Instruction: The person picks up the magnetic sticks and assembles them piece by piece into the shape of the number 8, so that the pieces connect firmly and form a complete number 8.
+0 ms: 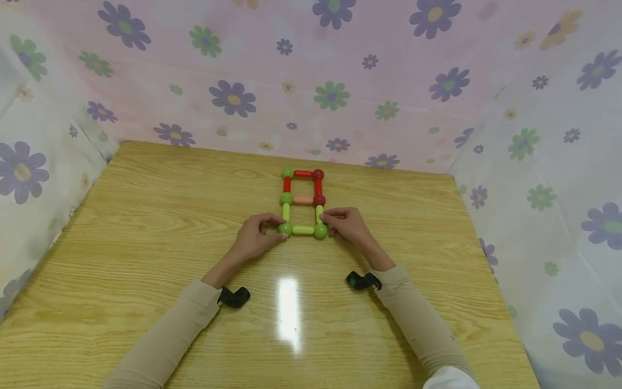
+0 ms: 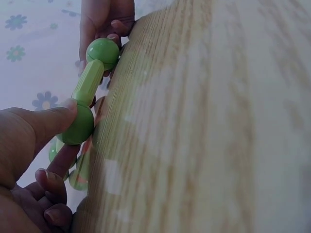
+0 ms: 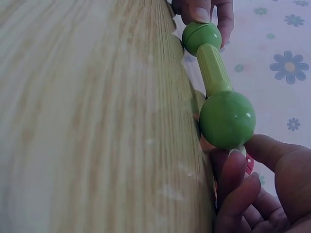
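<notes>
A flat frame of toy rods and balls lies on the table, two joined squares one behind the other. Its far square has red rods (image 1: 303, 174), and an orange rod (image 1: 303, 200) divides it from the near square of yellow-green rods (image 1: 303, 230). My left hand (image 1: 254, 235) pinches the green ball (image 2: 77, 127) at the near left corner between thumb and finger. On the other side my right hand (image 1: 347, 223) pinches the right yellow-green rod (image 1: 319, 212), just behind the near right green ball (image 3: 227, 120). Dark red balls (image 1: 318, 200) sit at the right joints.
The wooden table (image 1: 160, 216) has a bright light reflection near its middle front. Flowered cloth (image 1: 291, 70) rises behind it and along both sides. A black wrist device (image 1: 235, 297) sticks out from the left sleeve, and another black device (image 1: 363, 281) from the right.
</notes>
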`<action>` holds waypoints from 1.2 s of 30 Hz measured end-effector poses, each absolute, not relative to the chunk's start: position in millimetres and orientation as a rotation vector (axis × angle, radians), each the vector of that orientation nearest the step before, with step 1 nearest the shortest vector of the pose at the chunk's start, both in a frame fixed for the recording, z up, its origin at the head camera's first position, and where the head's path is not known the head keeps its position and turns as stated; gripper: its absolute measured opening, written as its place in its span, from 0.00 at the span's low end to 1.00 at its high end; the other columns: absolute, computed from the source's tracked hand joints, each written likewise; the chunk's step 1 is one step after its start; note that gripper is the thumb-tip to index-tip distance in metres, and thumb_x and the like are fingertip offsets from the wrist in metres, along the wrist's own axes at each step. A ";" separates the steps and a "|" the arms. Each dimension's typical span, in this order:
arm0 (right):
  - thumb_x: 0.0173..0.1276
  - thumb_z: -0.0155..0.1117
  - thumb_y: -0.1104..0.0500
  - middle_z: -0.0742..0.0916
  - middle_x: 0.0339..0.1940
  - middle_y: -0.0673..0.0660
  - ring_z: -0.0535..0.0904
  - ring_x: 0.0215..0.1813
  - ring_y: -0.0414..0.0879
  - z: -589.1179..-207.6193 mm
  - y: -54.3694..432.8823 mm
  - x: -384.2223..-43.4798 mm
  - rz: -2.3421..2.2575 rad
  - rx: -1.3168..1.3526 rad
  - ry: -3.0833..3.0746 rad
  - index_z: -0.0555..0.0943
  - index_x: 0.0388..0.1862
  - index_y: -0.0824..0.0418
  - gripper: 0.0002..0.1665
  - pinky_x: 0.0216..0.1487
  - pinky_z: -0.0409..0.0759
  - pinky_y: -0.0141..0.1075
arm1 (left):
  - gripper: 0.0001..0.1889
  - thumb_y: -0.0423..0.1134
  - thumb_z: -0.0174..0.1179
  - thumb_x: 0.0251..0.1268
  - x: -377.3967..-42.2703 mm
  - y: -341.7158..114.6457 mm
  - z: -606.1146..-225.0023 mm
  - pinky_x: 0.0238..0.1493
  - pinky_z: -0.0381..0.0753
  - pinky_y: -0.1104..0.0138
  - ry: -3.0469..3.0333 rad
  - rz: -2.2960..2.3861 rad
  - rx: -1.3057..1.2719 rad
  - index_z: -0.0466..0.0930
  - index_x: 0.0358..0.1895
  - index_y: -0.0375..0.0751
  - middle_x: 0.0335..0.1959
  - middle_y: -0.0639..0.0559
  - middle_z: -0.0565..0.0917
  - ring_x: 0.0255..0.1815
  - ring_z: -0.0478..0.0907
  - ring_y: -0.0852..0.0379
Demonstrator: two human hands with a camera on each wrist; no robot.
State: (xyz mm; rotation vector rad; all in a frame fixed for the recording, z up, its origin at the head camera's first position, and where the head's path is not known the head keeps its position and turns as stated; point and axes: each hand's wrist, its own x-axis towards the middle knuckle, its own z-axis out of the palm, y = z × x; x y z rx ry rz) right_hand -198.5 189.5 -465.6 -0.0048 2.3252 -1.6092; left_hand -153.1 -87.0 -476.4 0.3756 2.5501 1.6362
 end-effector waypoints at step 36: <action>0.80 0.58 0.54 0.89 0.48 0.62 0.83 0.32 0.43 -475.6 201.1 -195.6 -1.625 -0.183 2.341 0.80 0.64 0.66 0.22 0.30 0.80 0.31 | 0.17 0.37 0.67 0.69 -153.3 -99.1 -482.4 0.36 0.77 0.67 2.424 1.733 0.407 0.84 0.59 0.41 0.54 0.43 0.86 0.33 0.78 0.55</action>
